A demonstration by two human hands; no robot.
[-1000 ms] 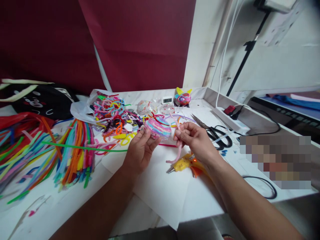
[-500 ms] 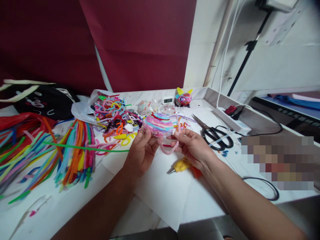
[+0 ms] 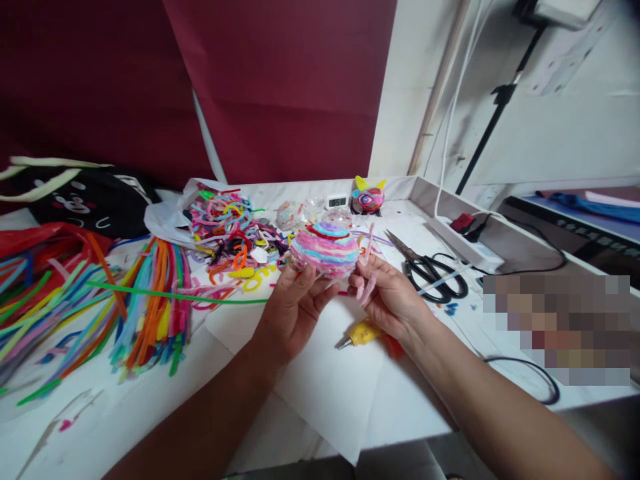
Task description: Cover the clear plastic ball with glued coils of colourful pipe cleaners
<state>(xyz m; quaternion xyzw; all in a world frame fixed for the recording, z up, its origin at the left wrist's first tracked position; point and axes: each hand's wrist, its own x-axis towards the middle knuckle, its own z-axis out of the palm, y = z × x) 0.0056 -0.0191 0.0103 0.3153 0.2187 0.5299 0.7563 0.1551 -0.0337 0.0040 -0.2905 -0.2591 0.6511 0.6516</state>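
A round ball wound with striped pipe cleaners [image 3: 325,252], in pink, blue, purple and red, is held up over the white paper. My left hand [image 3: 295,300] grips it from the left and below, thumb on its near side. At its right edge, my right hand [image 3: 385,290] pinches a pale pink pipe cleaner [image 3: 367,287], whose end sticks up above the fingers. Whether that strand is joined to the ball is hidden. Below the hands lies a yellow glue gun [image 3: 365,331] with a metal tip, its orange part mostly behind my right wrist.
Black-handled scissors [image 3: 430,273] lie open at the right, near a white power strip [image 3: 470,243]. Bundled pipe cleaners [image 3: 155,307] and a heap of scraps [image 3: 225,220] cover the left. At the back stand a small digital clock [image 3: 337,201] and a finished-looking ball with yellow horns [image 3: 369,199].
The ball has shifted slightly right and tipped, showing more of its striped side. The pink strand's hanging loop has been drawn in close to my right fingers.
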